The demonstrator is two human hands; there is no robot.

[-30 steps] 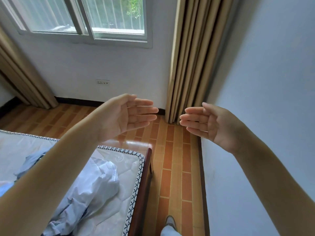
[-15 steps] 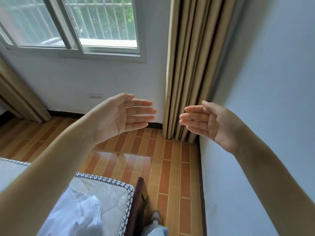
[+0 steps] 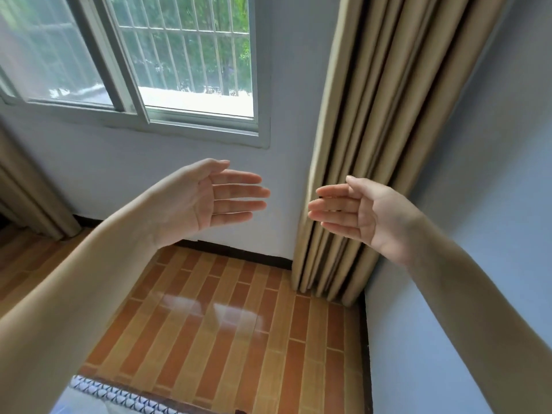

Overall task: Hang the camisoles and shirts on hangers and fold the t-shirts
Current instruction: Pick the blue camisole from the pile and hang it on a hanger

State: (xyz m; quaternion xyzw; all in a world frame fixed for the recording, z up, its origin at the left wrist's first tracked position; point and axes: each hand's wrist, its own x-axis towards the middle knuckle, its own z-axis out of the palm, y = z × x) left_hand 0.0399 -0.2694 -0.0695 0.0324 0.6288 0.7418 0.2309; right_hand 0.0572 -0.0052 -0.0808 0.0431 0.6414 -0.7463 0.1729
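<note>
While raised: L grip [image 3: 206,201] flat, empty | R grip [image 3: 355,213] flat, empty

The left hand [image 3: 206,201] at 10 o'clock and right hand [image 3: 367,213] at 2 o'clock face palm to palm, fingers straight, holding nothing. Window [image 3: 179,61] at 11, curtain [image 3: 373,130] at 1, mattress edge [image 3: 119,397] at 7.

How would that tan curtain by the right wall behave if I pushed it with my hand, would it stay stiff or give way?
The curtain would probably give way: it hangs in soft vertical folds, so it looks floppy rather than stiff. Its cloth looks thick, so it may feel fairly heavy and swing back slowly. It seems to hang loose down to the floor, so the right hand, open beside it, could likely sweep it aside.
</note>
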